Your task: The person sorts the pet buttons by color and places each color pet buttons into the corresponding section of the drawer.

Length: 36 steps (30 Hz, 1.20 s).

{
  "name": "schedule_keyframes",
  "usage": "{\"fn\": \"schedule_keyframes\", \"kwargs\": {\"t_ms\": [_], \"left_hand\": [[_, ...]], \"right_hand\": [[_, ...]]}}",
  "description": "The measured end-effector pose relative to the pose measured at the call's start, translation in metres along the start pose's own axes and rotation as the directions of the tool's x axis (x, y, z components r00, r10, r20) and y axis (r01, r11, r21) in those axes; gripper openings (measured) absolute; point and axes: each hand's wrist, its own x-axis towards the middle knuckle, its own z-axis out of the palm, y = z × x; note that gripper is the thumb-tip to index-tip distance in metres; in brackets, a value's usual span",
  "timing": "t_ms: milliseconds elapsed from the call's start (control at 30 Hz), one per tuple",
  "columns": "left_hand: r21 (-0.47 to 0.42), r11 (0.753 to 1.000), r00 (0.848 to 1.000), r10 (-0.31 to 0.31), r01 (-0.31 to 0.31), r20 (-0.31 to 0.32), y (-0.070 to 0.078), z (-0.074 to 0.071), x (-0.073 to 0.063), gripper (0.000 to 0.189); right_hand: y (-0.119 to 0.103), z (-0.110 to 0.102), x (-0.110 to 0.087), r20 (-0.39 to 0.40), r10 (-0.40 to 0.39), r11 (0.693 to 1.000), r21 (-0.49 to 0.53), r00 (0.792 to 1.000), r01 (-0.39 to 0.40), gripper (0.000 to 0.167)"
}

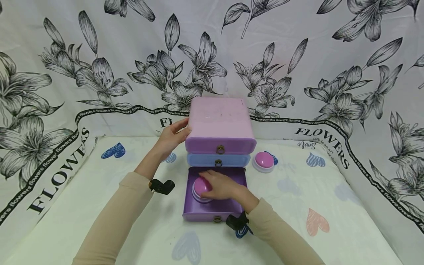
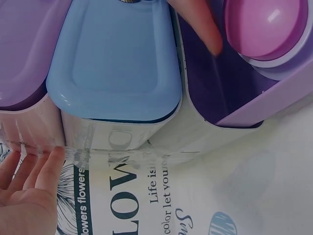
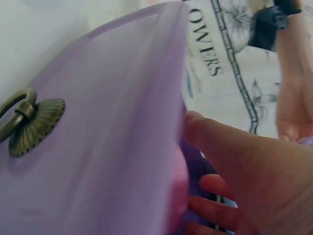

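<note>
A small drawer cabinet (image 1: 221, 117) with a pink top stands at the centre, its lowest purple drawer (image 1: 225, 207) pulled out. Inside that drawer, toward its left side, sits a pink-domed push button (image 1: 200, 186) on a white base. My right hand (image 1: 220, 186) reaches in over the drawer, thumb and fingers spread around the button. A fingertip shows apart from the dome in the left wrist view. With extended fingers, my left hand (image 1: 171, 136) rests against the cabinet's left side, near the top. A second pink push button (image 1: 264, 160) lies right of the cabinet.
Above the open drawer are a blue drawer (image 1: 218, 161) and a purple drawer (image 1: 205, 145), both closed, with small brass ring pulls. A white cloth with hearts (image 1: 318, 222) covers the table. Behind hangs a flower-print curtain (image 1: 281, 22).
</note>
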Motion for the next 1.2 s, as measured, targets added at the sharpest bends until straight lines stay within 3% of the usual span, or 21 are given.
{"fn": "schedule_keyframes", "kwargs": {"t_ms": [433, 667, 900, 1200], "left_hand": [[-0.012, 1.000, 1.000, -0.003, 0.003, -0.001, 0.001, 0.000, 0.000, 0.056], [-0.010, 1.000, 1.000, 0.000, 0.000, 0.001, 0.001, 0.000, 0.000, 0.056], [-0.005, 1.000, 1.000, -0.003, 0.003, 0.005, 0.000, 0.000, 0.000, 0.057], [-0.015, 1.000, 1.000, -0.018, 0.018, -0.006, 0.001, 0.001, 0.000, 0.055]], "right_hand": [[0.022, -0.012, -0.034, -0.160, -0.081, 0.995, 0.038, 0.984, 0.088, 0.050], [0.047, -0.018, -0.056, -0.244, -0.039, 0.997, 0.061, 0.969, 0.056, 0.043], [0.085, -0.025, -0.075, -0.402, 0.030, 0.991, 0.132, 0.915, 0.026, 0.035], [0.130, -0.029, -0.089, -0.537, 0.139, 0.980, 0.195, 0.832, -0.037, 0.030]]}}
